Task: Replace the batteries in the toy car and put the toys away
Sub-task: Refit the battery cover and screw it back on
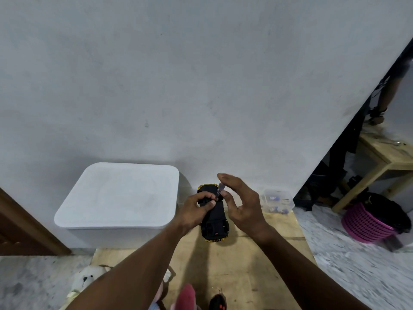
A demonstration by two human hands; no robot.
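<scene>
A black toy car (214, 222) with yellow trim lies upside down on the wooden board, its underside facing up. My left hand (196, 209) grips the car near its far end. My right hand (240, 204) pinches a small clear-handled screwdriver (220, 190) between thumb and forefinger, its tip down on the car's underside beside my left fingers. A small clear plastic box (277, 201) with blue-labelled batteries stands to the right by the wall.
A big white lidded bin (118, 198) stands left of the car against the wall. Soft toys (87, 280) and a dark remote control (218, 302) lie at the near edge. A pink basket (366, 222) and a wooden table (386, 157) are at the right.
</scene>
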